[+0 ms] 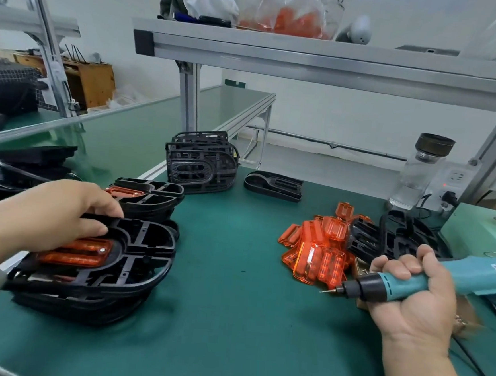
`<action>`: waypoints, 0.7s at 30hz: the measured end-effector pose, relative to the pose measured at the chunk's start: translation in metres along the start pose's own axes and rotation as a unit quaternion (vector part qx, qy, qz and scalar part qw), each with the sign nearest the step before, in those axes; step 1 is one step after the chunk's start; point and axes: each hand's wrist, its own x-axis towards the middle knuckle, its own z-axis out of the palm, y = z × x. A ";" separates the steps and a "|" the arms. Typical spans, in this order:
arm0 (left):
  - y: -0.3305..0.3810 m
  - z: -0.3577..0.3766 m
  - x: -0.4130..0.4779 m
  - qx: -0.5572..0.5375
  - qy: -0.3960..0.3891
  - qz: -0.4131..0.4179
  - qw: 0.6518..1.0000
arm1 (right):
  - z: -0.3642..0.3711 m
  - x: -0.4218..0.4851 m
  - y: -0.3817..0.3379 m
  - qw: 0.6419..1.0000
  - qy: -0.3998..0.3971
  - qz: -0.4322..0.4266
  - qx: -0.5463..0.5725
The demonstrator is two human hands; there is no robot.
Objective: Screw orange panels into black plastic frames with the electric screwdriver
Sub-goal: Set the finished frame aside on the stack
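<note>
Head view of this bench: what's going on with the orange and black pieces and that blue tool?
A person is assembling parts at a green bench. Their left hand holds the top black frame of a stack, with an orange panel seated in it. Their right hand grips the electric screwdriver, its bit pointing left and off the frame, so no screw is being driven now. A pile of loose orange panels lies between the hands.

Green bench (pixel 230 320) bears black frames (pixel 201 166), orange panels (pixel 316 252), a bottle (pixel 417 174)

screwdriver (pixel 441 275) label, print too blurred
</note>
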 end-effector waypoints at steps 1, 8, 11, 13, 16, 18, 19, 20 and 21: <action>-0.004 0.001 0.002 -0.004 0.000 -0.006 1.000 | 0.000 0.000 0.000 1.000 0.001 0.000 -0.001; -0.014 0.011 0.009 -0.037 -0.022 -0.031 0.999 | 0.001 -0.002 0.003 1.000 -0.001 0.002 -0.005; -0.017 0.018 0.011 -0.006 -0.013 -0.044 0.999 | 0.001 -0.002 0.003 1.000 0.002 0.007 -0.005; -0.017 0.025 0.011 0.006 0.010 -0.052 0.999 | 0.001 -0.002 0.003 1.000 0.004 0.009 -0.005; -0.016 0.032 0.011 0.005 0.049 -0.071 0.996 | 0.000 -0.003 0.003 1.000 0.002 0.010 -0.005; -0.016 0.034 0.010 -0.008 0.052 -0.084 0.995 | 0.000 -0.003 0.003 1.000 0.002 0.010 -0.004; -0.015 0.034 0.010 -0.015 0.053 -0.087 0.995 | 0.000 -0.003 0.004 1.000 0.002 0.010 -0.004; -0.014 0.034 0.010 -0.019 0.055 -0.088 0.994 | 0.000 -0.003 0.003 1.000 0.003 0.011 -0.005; -0.013 0.033 0.009 -0.022 0.056 -0.087 0.994 | 0.001 -0.003 0.003 1.000 0.003 0.011 -0.006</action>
